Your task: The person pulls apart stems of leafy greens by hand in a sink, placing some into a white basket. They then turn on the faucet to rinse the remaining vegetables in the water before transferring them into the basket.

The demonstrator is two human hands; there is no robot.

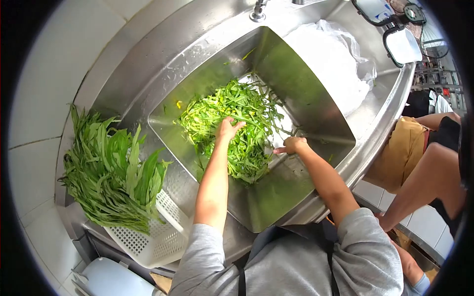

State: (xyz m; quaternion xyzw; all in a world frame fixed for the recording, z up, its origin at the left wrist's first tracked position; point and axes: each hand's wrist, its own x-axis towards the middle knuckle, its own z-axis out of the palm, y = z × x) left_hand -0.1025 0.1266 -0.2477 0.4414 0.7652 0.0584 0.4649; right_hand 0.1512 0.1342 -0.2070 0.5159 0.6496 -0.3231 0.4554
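Cut green leafy vegetables (247,106) lie in a heap in the deep steel sink (306,89), some of them lighter yellow-green. My left hand (228,129) rests on the middle of the heap, its thumb apart from the fingers, with loose greens around and under it. At the right edge of the heap is my right hand (292,145), with one finger stretched out to the left and thin stems by its fingertips. Whether it grips any stem cannot be made out.
A white perforated basket (170,239) at the left holds long uncut leaves (111,172). A white plastic bag (328,64) lies right of the sink, below a faucet (257,12). Another person (419,167) is close at the right.
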